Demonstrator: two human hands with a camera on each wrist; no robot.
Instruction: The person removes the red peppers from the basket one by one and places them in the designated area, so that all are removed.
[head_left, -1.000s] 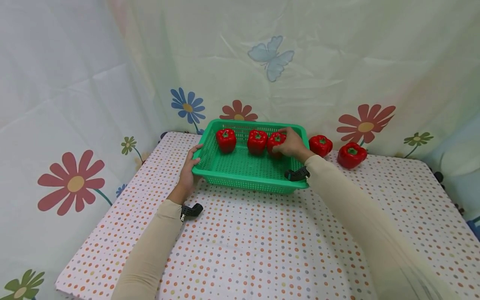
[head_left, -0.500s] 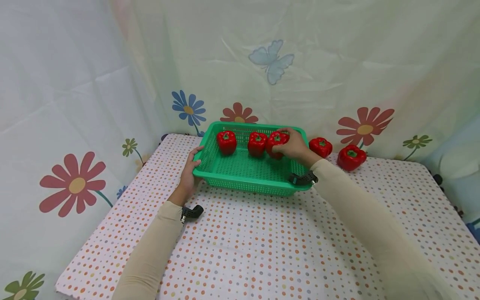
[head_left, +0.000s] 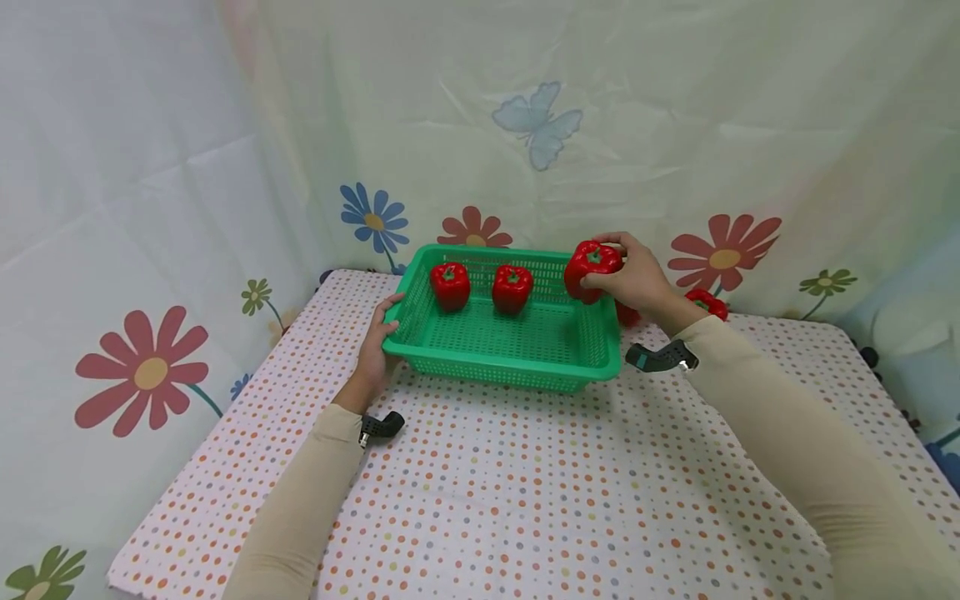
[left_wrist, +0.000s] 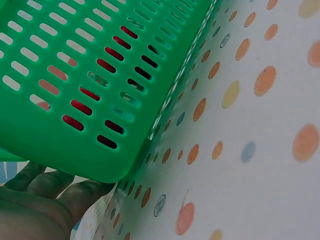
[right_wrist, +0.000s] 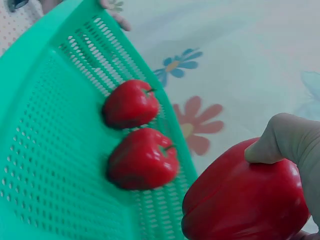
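Note:
A red bell pepper (head_left: 582,271) is gripped by my right hand (head_left: 639,282), thumb on the near side and fingers behind. It is raised over the right end of the green plastic basket (head_left: 495,368). The right wrist view shows the thumb pressing the held pepper (right_wrist: 240,195). Two more bell peppers stand inside the basket along its back wall, a left one (head_left: 450,289) and a middle one (head_left: 512,292). My left hand (head_left: 372,357) holds the basket's left rim, and the left wrist view shows its fingers (left_wrist: 82,197) under the rim.
Right of the basket, on the dotted tablecloth (head_left: 480,483), lie a bell pepper (head_left: 628,315) mostly hidden by my right hand and another bell pepper (head_left: 708,303) partly behind my wrist. A flowered curtain (head_left: 600,150) hangs close behind the basket.
My right hand has lifted the right-hand bell pepper from inside the basket and moved it up and right to above the end rim. The left hand stays on the basket.

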